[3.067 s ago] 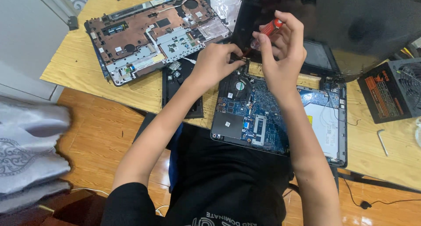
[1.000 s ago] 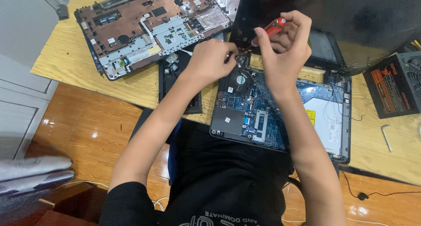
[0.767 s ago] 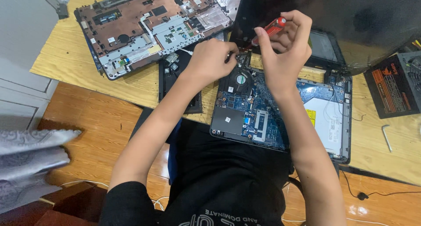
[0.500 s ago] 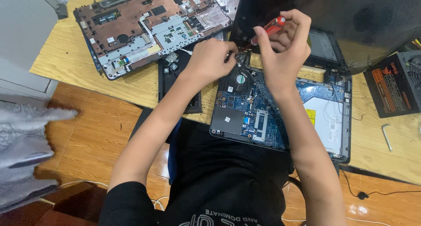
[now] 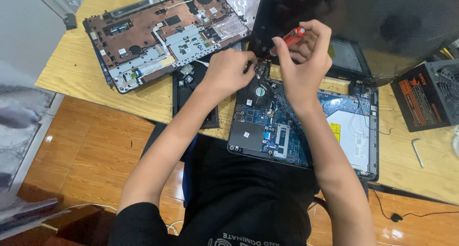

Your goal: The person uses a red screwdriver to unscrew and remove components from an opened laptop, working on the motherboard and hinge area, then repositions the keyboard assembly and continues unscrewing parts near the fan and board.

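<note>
Over the opened laptop's back left corner: red-handled screwdriver, slim and glossy, pinched in curled right hand | left hand closed at the hinge, contents hidden | blue motherboard, round fan, in black laptop base | bare brown laptop chassis beyond | pale wooden table

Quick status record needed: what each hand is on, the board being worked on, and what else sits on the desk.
right hand: grips red-handled screwdriver, tip angled down toward the hinge corner
left hand: pressed at the same corner, beside the fan
open laptop base: blue board exposed, lid raised behind
second laptop chassis: upper left, internals bare
power supply: right edge
hex key: on wooden desk
</note>
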